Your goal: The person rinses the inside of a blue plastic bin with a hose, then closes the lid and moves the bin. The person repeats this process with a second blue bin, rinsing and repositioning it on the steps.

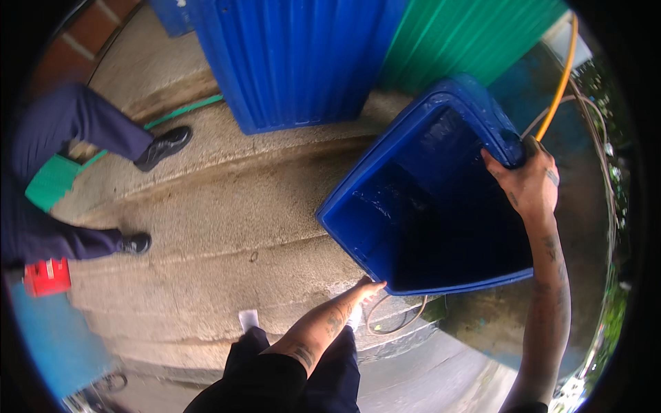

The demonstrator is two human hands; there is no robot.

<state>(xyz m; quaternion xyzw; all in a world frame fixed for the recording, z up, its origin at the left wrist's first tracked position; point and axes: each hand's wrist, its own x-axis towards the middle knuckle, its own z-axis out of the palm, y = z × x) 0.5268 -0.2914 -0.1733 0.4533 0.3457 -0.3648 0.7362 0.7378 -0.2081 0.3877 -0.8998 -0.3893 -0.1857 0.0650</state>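
Note:
A large blue plastic bin (413,206) tilts with its wide mouth towards me, over the concrete steps. Its inner walls look wet, and the depth of it is in dark shadow. At the upper right corner, my right hand (532,178) grips the thick rim, thumb on the inner side. My left hand (371,289) holds the rim near the lower left corner; most of its fingers are hidden behind the edge. Beneath that corner a thin pale hose (396,332) loops over the steps.
Another person's legs (103,124) stand on the steps at left, near a red box (47,277). Ribbed blue (294,62) and green (459,41) containers are above. A yellow hose (560,88) hangs at right. Step edges (206,253) run across the ground.

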